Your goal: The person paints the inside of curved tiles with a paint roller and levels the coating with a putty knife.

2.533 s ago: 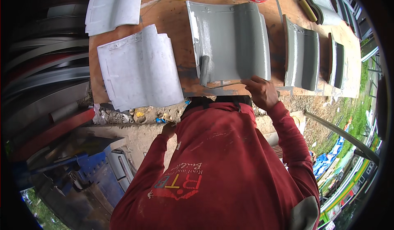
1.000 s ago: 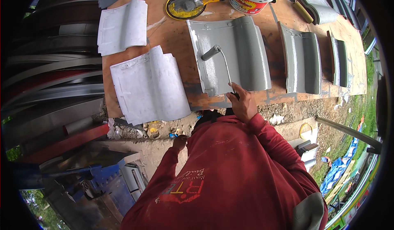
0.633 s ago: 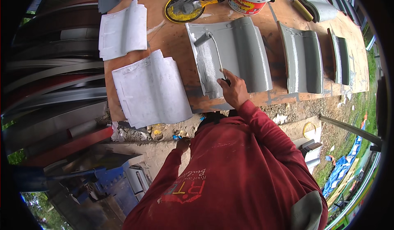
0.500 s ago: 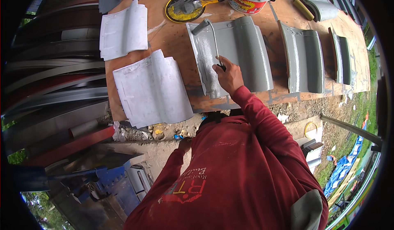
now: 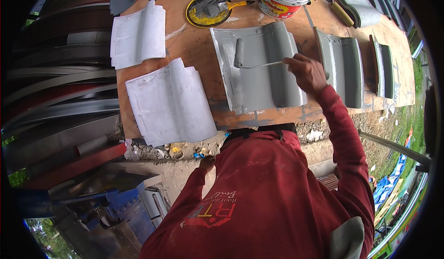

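I'd call this an outdoor workshop yard: my head view shows a paint-smeared plywood worktop (image 5: 196, 48) bearing curved tiles (image 5: 259, 90) and a paint bucket (image 5: 280, 9), long metal-looking panels (image 5: 69, 69) piled at the left, and daylit gravel (image 5: 370, 120), grass (image 5: 418, 76) and blue sheeting (image 5: 383, 188) at the right.

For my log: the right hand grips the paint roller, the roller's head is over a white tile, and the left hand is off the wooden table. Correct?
Not quite. The head view shows the paint roller with its head over the large gray tile, not a white one. The right hand does grip it, and the left hand is off the wooden table.
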### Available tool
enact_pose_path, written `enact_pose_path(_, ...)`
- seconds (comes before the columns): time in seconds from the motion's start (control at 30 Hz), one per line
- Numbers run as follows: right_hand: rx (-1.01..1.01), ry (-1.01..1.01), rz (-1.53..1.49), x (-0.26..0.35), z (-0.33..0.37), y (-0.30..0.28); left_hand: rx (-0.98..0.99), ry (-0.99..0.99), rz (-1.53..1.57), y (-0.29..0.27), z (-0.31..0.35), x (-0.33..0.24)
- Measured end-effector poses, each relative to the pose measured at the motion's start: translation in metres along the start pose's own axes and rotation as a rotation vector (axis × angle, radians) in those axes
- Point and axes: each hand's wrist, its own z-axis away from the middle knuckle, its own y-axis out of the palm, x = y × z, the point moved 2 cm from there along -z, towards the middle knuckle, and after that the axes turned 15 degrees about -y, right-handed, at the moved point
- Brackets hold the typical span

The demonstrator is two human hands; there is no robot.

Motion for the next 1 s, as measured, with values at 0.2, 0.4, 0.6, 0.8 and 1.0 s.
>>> enact_pose_path(0.2, 0.198, -0.159, 0.155, -0.050, -0.071, 0.027, -0.024, -0.025, 0.051, -0.011, -0.019, -0.016)
enact_pose_path(0.4, 0.259, -0.223, 0.186, -0.066, -0.081, 0.032, -0.014, -0.019, 0.274, 0.004, 0.001, -0.051)
enact_pose_path(0.6, 0.168, -0.218, 0.110, -0.044, -0.088, 0.040, 0.041, -0.113, 0.014, 0.030, 0.027, -0.049)
enact_pose_path(0.8, 0.159, -0.198, 0.132, -0.050, -0.085, 0.040, 0.016, -0.150, 0.137, 0.024, 0.002, -0.053)
enact_pose_path(1.0, 0.201, -0.180, 0.089, -0.059, -0.094, 0.045, 0.087, 0.077, 0.125, 0.023, -0.039, -0.013)
